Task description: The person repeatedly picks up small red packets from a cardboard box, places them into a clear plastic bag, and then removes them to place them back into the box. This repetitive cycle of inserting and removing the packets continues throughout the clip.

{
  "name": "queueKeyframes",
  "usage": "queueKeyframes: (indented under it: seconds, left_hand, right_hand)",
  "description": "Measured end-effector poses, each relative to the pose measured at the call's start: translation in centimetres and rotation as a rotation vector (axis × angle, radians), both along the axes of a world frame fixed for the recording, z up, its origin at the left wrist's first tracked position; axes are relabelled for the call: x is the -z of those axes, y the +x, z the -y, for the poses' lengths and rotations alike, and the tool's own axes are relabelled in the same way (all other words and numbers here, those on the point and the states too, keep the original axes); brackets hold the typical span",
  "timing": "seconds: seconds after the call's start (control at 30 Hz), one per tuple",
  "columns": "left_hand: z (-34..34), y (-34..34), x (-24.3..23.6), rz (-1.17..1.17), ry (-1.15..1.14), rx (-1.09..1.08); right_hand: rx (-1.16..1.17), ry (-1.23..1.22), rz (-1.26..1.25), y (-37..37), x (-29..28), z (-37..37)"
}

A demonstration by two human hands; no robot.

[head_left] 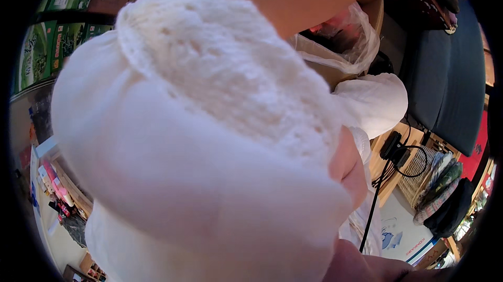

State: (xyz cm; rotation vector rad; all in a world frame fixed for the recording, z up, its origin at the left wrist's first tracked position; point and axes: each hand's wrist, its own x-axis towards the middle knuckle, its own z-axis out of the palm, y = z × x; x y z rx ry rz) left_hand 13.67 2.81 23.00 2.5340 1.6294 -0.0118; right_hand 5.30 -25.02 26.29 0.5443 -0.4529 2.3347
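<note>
White knit-panelled garment (230,72) fills the middle, between green boxes (36,62) and a dark padded seat (453,78) near a wooden surface (378,160); fingers unseen, I cannot tell their pose or contact with it.

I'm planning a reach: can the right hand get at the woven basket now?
Perhaps, but neither hand can be clearly made out. The woven basket shows at right, partly exposed; the cord of a black device loops across its left side.

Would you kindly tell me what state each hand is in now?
Left hand: cannot be told; no fingers distinguishable.
Right hand: cannot be told either; white fabric dominates the view.
</note>
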Motion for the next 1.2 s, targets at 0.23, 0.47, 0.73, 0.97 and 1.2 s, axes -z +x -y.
queueKeyframes:
  seconds: [0.23, 0.47, 0.73, 0.97, 1.2]
  left_hand:
    - [1.7, 0.0, -0.4, 0.102, -0.002, 0.079]
    - [2.1, -0.8, -0.3, 0.143, -0.019, 0.079]
    - [2.5, -0.8, -0.4, 0.175, -0.022, 0.103]
    - [3.9, -1.3, -0.3, 0.190, -0.026, 0.121]
    - [3.1, -0.8, -0.4, 0.220, -0.020, 0.139]
  right_hand:
    - [0.017, 0.072, 0.018, 0.0, -0.1, 0.8]
    - [-0.036, -0.001, 0.036, 0.8, 0.2, 1.6]
    - [-0.020, -0.213, -0.007, -0.2, -1.0, 4.5]
    - [-0.054, -0.173, 0.073, 0.5, -1.0, 3.5]
    - [-0.093, -0.173, 0.130, 0.8, -1.5, 3.1]
